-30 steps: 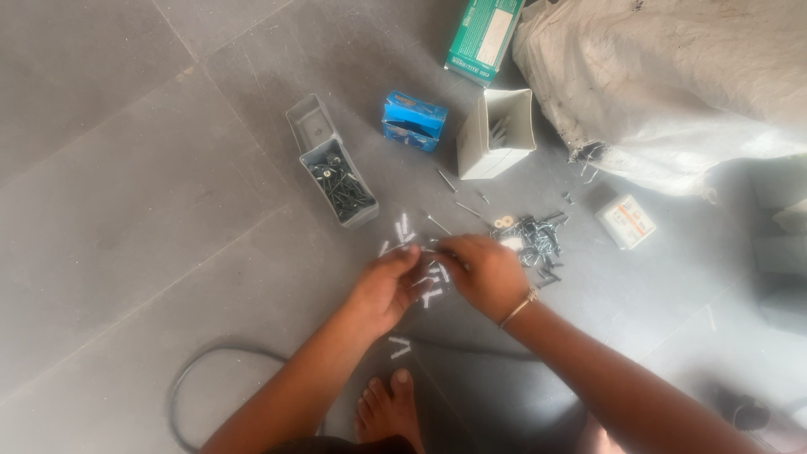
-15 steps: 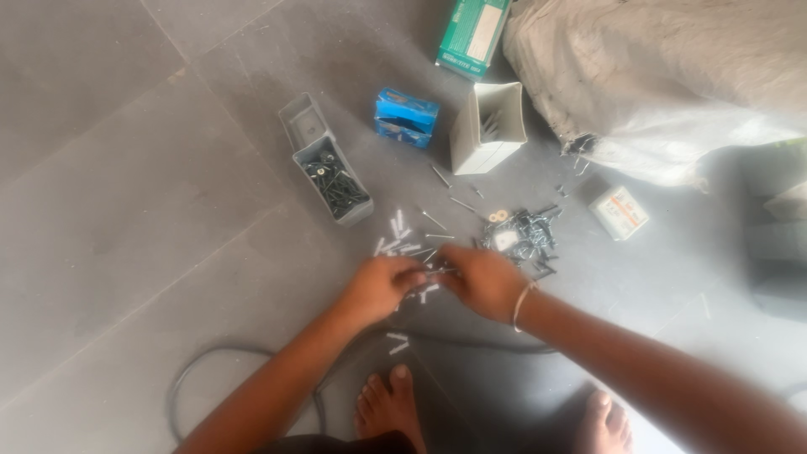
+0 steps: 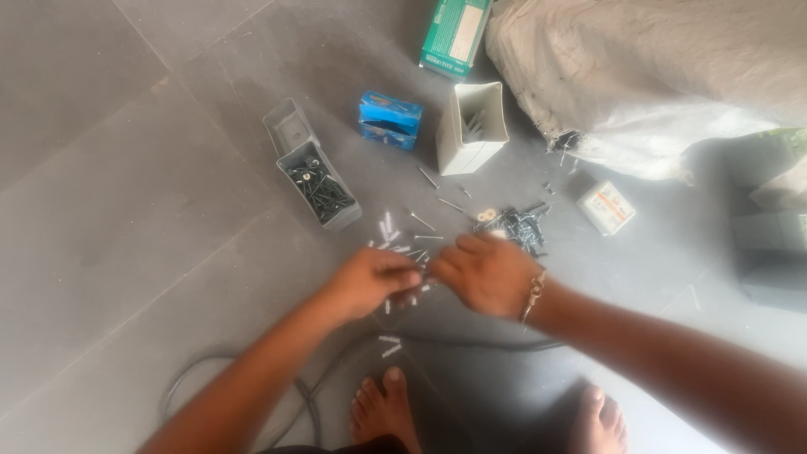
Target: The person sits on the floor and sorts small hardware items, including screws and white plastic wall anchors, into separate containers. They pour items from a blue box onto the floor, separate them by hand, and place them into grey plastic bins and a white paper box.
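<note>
White plugs (image 3: 388, 227) scattered as before; left hand (image 3: 370, 279), right hand (image 3: 486, 273) still pinching there, contents unclear

Floor (image 3: 126, 210): large grey tiles, matt, faintly mottled, thin grout lines. Small white plugs (image 3: 388, 229) scattered by left hand (image 3: 370, 282) and right hand (image 3: 487, 273): plastic, smooth, dull sheen. Dark screws (image 3: 517, 227) in loose pile: metal, blackened finish, low gloss. Grey open box (image 3: 324, 189) with more dark screws: thin card or plastic, cannot tell, matt. Pale upright box (image 3: 471, 134): matt card. Blue packet (image 3: 389, 120): glossy printed surface. Green box (image 3: 454, 34): printed card, slight sheen. Sack (image 3: 639, 76): coarse woven fabric, off-white, rough, frayed at edge. Cable (image 3: 311, 395): black rubbery sheath, smooth. Bracelet (image 3: 533, 294) at right wrist: yellow metal, shiny.
</note>
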`<action>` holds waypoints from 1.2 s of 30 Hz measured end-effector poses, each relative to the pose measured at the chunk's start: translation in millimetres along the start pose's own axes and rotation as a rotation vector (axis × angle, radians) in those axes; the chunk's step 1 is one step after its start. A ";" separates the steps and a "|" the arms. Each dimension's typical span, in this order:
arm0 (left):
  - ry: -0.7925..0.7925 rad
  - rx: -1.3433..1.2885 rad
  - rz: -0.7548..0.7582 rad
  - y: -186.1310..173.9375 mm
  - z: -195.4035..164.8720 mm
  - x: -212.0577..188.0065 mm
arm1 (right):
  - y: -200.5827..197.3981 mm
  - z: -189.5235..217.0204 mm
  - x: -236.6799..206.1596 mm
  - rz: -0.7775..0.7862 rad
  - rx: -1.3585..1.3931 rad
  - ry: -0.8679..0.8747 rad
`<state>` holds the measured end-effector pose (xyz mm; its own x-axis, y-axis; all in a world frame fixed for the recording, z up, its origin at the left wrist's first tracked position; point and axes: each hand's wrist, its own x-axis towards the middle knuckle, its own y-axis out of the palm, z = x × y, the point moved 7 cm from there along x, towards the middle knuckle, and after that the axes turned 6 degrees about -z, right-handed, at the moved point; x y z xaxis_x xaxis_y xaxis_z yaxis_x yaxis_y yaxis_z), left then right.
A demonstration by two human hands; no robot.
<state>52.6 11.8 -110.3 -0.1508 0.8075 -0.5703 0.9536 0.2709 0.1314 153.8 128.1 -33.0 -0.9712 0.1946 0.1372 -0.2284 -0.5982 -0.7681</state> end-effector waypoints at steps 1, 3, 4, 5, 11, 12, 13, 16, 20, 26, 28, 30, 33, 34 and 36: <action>0.069 0.175 -0.032 -2.0 -7.1 -2.5 | 8.3 -18.3 -5.1 0.079 0.286 0.267; 0.205 0.529 -0.108 -5.4 -21.7 -12.6 | 32.8 -36.1 -25.1 0.243 0.864 0.790; 0.498 0.764 -0.203 -4.0 -43.1 -24.1 | 44.3 -33.3 -35.8 0.334 1.158 1.050; 0.796 0.996 -0.286 3.0 -59.3 -41.3 | 52.4 -22.4 -44.6 0.424 1.454 1.314; 0.719 0.830 -0.559 -9.2 -64.1 -37.3 | -55.2 -41.4 36.1 0.088 0.061 0.682; 0.611 0.641 -0.584 -19.0 -57.2 -29.8 | -86.6 -28.2 60.2 -0.069 -0.336 0.337; 0.557 0.638 -0.619 -21.6 -50.4 -27.7 | -100.0 -41.6 66.9 -0.046 -0.417 0.451; 0.446 0.652 -0.682 -28.4 -32.5 -22.5 | -121.5 -71.8 102.4 0.001 -0.520 0.580; 0.288 0.680 -0.655 -29.3 -8.7 -14.9 | -131.8 -54.9 124.1 -0.179 -0.443 0.317; 0.203 0.812 -0.682 -32.7 6.2 -6.1 | -72.6 -17.8 58.2 -0.335 -0.218 0.218; 0.209 0.839 -0.721 -35.2 7.5 -3.2 | -13.9 -26.8 45.6 -0.124 -0.237 0.282; 0.216 0.867 -0.765 -38.7 7.9 0.2 | 35.0 -45.1 36.2 0.100 -0.332 0.358; 0.149 0.960 -0.775 -42.9 11.7 11.3 | 73.7 -62.6 25.0 0.268 -0.414 0.386; 0.124 0.946 -0.769 -43.8 13.4 16.0 | 77.3 -65.3 23.5 0.275 -0.418 0.374; 0.072 0.918 -0.769 -46.2 15.6 26.6 | 74.6 -68.5 22.9 0.234 -0.381 0.361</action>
<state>8.6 12.6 -144.2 -0.7488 0.6333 -0.1957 0.4331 0.2440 -0.8677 119.1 141.3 -130.0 -0.8933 0.3837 -0.2343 0.0951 -0.3479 -0.9327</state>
